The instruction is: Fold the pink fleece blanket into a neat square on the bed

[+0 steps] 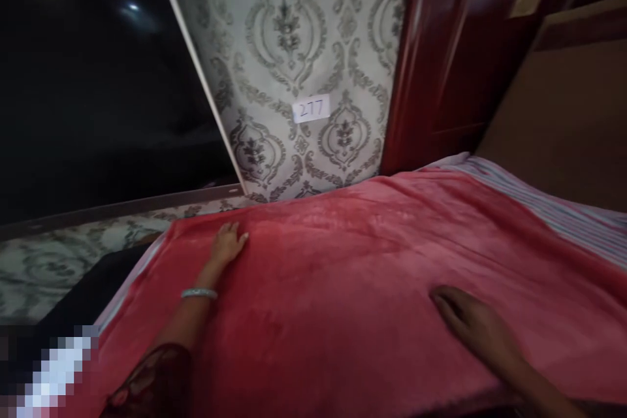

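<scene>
A big red blanket (333, 287) is spread out in the middle, from close to the person almost up to the wall. It looks soft, with small folds near its far edge and on the right. The left hand (228, 243) lies on the far left part of the blanket, palm down, with its fingers a little spread and nothing in them. A pale bracelet (198, 293) goes around that wrist, and a dark sleeve (151, 379) covers the arm lower down. The right hand (473, 317) is well apart from the left one, over the near right part of the blanket. Its fingers are curled, and I cannot tell if they pinch the cloth. Striped cloth (563, 209) shows along the blanket's right edge. Behind the blanket is a wall (287, 32) with gray swirly shapes, and a white paper (312, 108) on it says 277. A shiny black panel (98, 78) stands to the left. Shiny dark red wood (431, 65) is on the right, and a brown board (573, 98) leans beside it.
</scene>
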`<state>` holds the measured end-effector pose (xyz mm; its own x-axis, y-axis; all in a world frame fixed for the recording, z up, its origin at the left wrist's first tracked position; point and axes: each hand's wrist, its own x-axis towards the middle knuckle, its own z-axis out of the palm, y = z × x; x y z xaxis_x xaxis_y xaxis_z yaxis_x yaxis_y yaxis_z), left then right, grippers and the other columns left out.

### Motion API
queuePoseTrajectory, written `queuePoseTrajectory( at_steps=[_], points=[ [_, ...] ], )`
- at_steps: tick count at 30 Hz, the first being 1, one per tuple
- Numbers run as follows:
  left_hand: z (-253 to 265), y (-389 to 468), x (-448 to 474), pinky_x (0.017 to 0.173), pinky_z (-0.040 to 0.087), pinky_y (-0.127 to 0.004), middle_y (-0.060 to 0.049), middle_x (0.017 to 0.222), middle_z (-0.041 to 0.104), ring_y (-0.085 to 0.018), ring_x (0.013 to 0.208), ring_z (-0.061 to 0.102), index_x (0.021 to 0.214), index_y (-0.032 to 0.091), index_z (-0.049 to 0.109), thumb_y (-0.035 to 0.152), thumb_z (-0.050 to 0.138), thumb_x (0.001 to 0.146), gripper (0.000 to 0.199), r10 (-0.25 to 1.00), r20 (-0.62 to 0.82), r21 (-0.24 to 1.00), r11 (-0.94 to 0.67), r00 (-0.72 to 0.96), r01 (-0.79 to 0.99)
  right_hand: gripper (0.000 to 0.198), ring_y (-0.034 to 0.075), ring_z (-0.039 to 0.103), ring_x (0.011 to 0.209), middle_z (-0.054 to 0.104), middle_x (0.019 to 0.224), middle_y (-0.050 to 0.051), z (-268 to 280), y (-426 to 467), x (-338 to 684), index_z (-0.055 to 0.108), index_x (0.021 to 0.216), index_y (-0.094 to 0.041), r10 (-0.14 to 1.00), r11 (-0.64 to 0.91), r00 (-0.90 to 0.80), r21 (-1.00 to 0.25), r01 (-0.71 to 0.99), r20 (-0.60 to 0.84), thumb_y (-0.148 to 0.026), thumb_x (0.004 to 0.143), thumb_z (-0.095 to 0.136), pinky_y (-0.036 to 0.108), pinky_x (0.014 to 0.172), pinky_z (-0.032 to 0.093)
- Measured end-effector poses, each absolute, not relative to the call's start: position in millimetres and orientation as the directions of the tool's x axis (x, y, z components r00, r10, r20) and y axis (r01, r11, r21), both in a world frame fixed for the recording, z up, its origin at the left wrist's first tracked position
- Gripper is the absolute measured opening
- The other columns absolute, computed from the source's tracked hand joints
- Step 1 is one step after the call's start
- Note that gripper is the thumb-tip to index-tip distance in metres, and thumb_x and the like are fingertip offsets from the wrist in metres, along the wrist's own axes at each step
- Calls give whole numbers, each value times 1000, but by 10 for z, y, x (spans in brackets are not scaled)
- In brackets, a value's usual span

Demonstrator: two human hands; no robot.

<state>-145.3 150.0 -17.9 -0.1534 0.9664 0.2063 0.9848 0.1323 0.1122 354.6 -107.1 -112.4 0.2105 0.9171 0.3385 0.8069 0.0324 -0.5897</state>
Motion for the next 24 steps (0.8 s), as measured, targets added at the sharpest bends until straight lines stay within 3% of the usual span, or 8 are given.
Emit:
queuePoseTrajectory(
  at_steps=[3,7,11,15,19,22,24],
  points=[
    [-239,1591,-842,118,38,-49,-19,159,45,-34,147,42,151,16,51,48,56,98,61,994,107,86,-14,5,996,43,31,75,93,78,102,10,-1053,-1026,3461,76,92,-26,917,25,219,-594,804,334,-49,89,39,44,83,61],
    [-341,1574,-152,122,29,-54,-20,167,31,-37,155,27,158,15,41,55,45,99,72,996,38,71,-78,76,994,44,28,74,90,78,101,9,-1056,-1026,3447,75,94,-24,928,43,183,-583,811,324,-46,93,36,38,79,59],
    [-433,1456,190,121,22,-63,-20,168,28,-40,155,24,161,19,36,55,35,102,69,996,65,-4,-64,64,998,44,26,74,91,77,102,9,-1062,-1028,3470,74,94,-23,930,84,149,-589,804,335,-42,95,34,36,79,57],
    [-422,1408,214,121,23,-62,-19,168,28,-39,156,24,162,20,34,53,31,103,68,996,61,-52,-63,66,997,39,25,72,89,77,100,10,-1027,-1017,3454,74,93,-22,935,116,125,-622,774,331,-36,93,38,36,80,56],
    [-401,1449,183,120,27,-60,-19,167,32,-38,154,28,162,19,35,52,31,102,68,994,76,-69,-67,72,995,35,23,71,80,76,90,8,-946,-981,3632,73,89,-22,945,206,66,-739,642,321,-37,92,42,33,73,56],
    [-413,1486,188,118,30,-60,-18,167,31,-39,153,29,162,18,34,51,28,103,68,992,95,-77,-78,85,994,34,24,71,82,77,90,8,-812,-933,4121,74,91,-22,898,189,211,-770,609,387,-40,91,45,35,74,57],
    [-422,1505,194,118,30,-62,-15,168,31,-40,153,30,162,18,35,48,26,103,67,988,111,-77,-99,107,992,33,26,71,86,77,96,9,-671,-905,4601,75,95,-22,825,77,384,-755,651,415,-38,90,46,37,79,57]
  ],
)
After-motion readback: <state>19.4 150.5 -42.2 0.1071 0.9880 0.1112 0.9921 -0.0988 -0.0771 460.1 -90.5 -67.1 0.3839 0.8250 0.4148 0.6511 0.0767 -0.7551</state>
